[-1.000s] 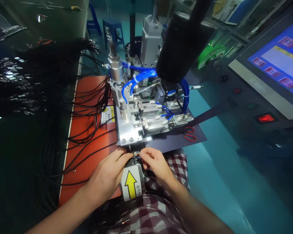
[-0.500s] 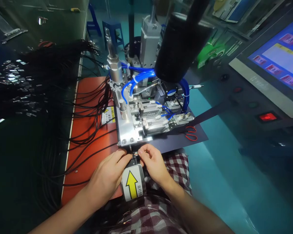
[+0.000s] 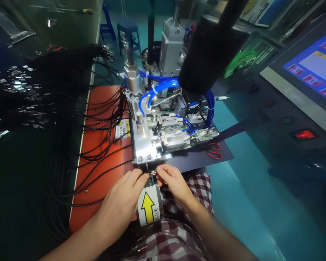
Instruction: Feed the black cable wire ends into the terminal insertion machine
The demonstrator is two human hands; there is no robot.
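My left hand (image 3: 129, 194) is closed at the front of the metal machine (image 3: 146, 145), fingertips pressed down by a small black slot (image 3: 151, 180). A black cable (image 3: 91, 203) runs in under this hand from the left; its gripped part is hidden. Short thin wires (image 3: 153, 172) with light and coloured ends show between my two hands. My right hand (image 3: 174, 181) pinches them between thumb and forefinger, though the exact tips are too small to make out. Just below, a white label with a yellow arrow (image 3: 149, 207) faces up.
Several black cables cross the orange board (image 3: 97, 174) on the left, beside a dark heap of cables (image 3: 29, 94). Red-handled scissors (image 3: 215, 151) lie on the machine's dark base plate. A black cylinder (image 3: 203, 58) hangs above. A touchscreen panel (image 3: 312, 72) stands right.
The whole view has shifted slightly, so everything sits a little farther right. Both hands keep their place at the slot, and more of the thin wires shows between the fingers.
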